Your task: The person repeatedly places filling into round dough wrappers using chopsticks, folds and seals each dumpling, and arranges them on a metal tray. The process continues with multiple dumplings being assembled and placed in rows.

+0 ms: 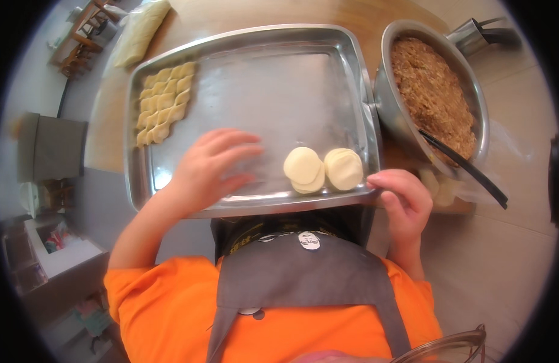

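Observation:
My left hand [220, 159] is over the left front part of a large metal tray [261, 100], its fingers apart and holding nothing. By the tray's front right corner is my right hand [404, 195], fingers curled near its rim; whether something small is between them I cannot tell. Two stacks of round dough wrappers, one on the left [303, 168] and one on the right [344, 169], lie in the front right of the tray. Rows of folded dumplings [163, 104] fill its back left part. A metal bowl [386, 86] of minced filling [431, 93] stands right of the tray.
A black utensil handle [470, 170] sticks out over the bowl's front rim. Behind the tray's left corner lies a long roll of dough [141, 34] in plastic on the wooden table [193, 18]. A metal pot [467, 38] is beyond the bowl. Clear plastic lies in front of the bowl.

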### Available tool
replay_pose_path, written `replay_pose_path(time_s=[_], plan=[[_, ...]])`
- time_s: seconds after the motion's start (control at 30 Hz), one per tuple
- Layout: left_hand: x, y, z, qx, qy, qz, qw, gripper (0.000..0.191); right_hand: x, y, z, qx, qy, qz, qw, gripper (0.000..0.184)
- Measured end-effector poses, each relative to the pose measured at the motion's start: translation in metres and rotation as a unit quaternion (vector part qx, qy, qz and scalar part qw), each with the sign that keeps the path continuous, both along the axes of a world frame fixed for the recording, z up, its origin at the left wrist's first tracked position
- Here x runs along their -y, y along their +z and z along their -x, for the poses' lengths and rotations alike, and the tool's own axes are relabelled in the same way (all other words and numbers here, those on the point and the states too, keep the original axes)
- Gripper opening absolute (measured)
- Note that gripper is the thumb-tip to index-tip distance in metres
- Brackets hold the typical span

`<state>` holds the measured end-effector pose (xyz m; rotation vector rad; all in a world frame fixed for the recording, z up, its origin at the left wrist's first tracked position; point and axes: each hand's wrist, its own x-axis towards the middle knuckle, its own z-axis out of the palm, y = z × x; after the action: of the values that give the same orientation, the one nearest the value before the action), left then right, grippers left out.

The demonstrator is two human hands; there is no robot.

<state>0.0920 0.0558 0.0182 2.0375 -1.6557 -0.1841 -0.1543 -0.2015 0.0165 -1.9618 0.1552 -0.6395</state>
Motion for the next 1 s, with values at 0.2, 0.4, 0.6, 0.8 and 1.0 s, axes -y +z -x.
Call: replay_pose_path(time_s=[0.2,0.4,0.6,0.8,1.0], plan=[[0.062,-0.019,0.0,0.076,-0.212,-0.031,0.974,0.057,0.012,0.002,0.03,0.026,-0.069,-0.07,0.995,0.015],[0.07,-0.028,-0.013,0.132,-0.298,0.021,0.945,0.042,0.06,-0.002,0.086,0.139,-0.248,-0.284,0.916,0.021],[0.075,-0.016,-0.01,-0.008,-0.26,0.03,0.965,0.023,0.085,0.037,0.076,0.141,-0.316,-0.192,0.918,0.026],[0.051,-0.011,0.005,-0.562,0.107,0.026,0.82,0.019,0.105,0.06,0.08,0.167,-0.126,0.007,0.978,0.034],[0.036,0.004,0.029,-0.736,0.214,0.095,0.635,0.031,0.114,0.076,0.101,0.212,-0.213,0.089,0.95,0.036]])
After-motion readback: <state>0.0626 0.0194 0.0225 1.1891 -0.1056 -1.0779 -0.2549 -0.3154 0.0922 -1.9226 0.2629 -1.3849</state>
